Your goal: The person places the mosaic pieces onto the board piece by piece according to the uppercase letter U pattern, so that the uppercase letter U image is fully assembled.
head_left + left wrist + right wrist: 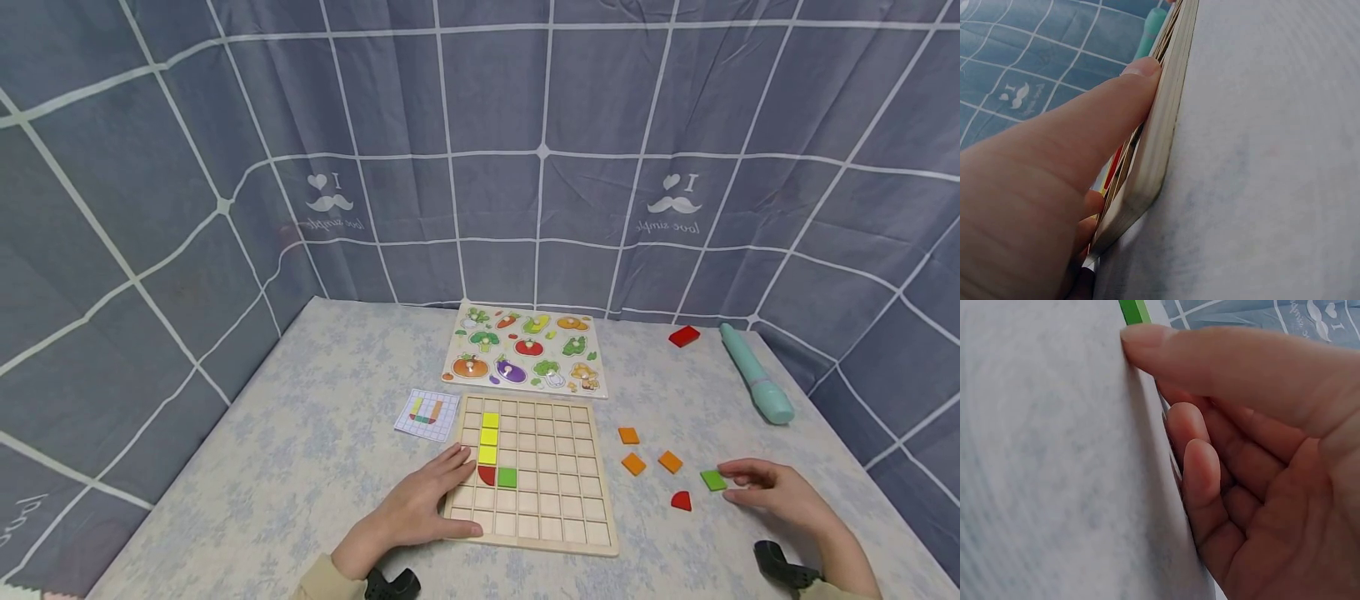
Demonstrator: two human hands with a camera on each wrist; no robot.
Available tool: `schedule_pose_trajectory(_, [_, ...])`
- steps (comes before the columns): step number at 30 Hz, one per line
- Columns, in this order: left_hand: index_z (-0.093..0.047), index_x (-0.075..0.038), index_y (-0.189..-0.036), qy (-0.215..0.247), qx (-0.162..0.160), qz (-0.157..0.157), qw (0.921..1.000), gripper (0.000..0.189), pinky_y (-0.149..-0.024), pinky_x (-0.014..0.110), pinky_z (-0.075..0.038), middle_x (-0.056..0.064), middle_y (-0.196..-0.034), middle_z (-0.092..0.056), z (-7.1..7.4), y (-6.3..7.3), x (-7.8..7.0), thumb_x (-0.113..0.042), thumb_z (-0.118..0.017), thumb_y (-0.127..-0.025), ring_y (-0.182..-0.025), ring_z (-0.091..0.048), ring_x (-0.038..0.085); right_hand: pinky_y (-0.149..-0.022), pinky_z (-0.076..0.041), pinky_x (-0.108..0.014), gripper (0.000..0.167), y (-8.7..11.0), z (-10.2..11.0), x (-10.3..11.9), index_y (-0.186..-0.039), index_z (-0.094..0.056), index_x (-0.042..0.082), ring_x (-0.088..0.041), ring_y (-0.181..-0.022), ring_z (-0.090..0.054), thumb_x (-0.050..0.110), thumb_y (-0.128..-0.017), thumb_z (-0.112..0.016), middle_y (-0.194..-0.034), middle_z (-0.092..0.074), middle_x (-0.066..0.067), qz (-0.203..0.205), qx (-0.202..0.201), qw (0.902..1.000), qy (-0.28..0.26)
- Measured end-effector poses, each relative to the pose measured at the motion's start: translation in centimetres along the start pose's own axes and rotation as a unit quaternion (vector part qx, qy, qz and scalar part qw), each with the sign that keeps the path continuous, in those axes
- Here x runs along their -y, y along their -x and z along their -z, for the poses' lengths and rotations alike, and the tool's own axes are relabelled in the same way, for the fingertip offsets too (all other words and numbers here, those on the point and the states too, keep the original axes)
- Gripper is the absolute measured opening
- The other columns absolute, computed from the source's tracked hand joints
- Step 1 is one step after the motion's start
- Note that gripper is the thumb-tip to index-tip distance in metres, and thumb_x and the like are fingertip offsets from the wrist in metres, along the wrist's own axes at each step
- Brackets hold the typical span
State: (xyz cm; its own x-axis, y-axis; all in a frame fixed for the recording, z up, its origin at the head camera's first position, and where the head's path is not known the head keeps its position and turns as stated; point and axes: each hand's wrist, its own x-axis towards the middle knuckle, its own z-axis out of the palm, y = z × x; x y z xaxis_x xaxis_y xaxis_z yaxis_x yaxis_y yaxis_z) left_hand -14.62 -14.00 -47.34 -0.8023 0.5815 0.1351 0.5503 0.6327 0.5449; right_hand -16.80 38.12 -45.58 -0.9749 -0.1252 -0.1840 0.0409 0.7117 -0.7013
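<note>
The left hand [423, 500] rests on the lower left corner of a wooden grid board [555, 546], fingers on its left side and thumb along the near rim [1141, 162]. On the board stand a column of yellow square tiles [488, 437], a red quarter-round tile [487, 475] below them and a green square tile [507, 477] beside that. At the right, the right hand [780, 496] has thumb and index finger at the edges of another green square tile [712, 480] on the table. Its thumb meets that tile's end [1134, 311] in the right wrist view.
Orange square tiles [671, 462] and a red quarter-round tile [681, 501] lie between board and right hand. A pattern card [427, 414] touches the board's left side. Behind are a vegetable puzzle [528, 347], a red block [684, 336] and a teal baton-like object [753, 375].
</note>
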Motion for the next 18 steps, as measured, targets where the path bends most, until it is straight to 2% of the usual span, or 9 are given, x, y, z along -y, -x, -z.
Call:
schedule_pose_trajectory(11, [-0.040, -0.004, -0.143, 0.001, 0.004, 0.003, 1.0000, 0.087, -0.107, 0.044, -0.031, 0.008, -0.151, -0.030, 0.13, 0.05, 0.08, -0.061, -0.062, -0.080, -0.141, -0.020, 0.024, -0.064, -0.047, -0.023, 0.049, -0.36, -0.41, 0.20, -0.119, -0.060, -0.007, -0.005, -0.079, -0.050, 0.024, -0.084, -0.072, -0.109, -0.063, -0.016, -0.005, -0.010, 0.9997, 0.022])
schedule_pose_trajectory(18, [-0.041, -0.005, -0.143, 0.003, 0.006, 0.007, 1.0000, 0.088, -0.107, 0.044, -0.030, 0.008, -0.151, -0.030, 0.09, 0.04, 0.08, -0.062, -0.063, -0.079, -0.141, -0.020, 0.023, -0.064, -0.047, -0.023, 0.050, -0.35, -0.61, 0.39, -0.122, -0.059, -0.007, -0.004, -0.079, -0.049, 0.024, -0.085, -0.071, -0.108, -0.062, -0.013, 0.008, -0.005, 0.9996, 0.025])
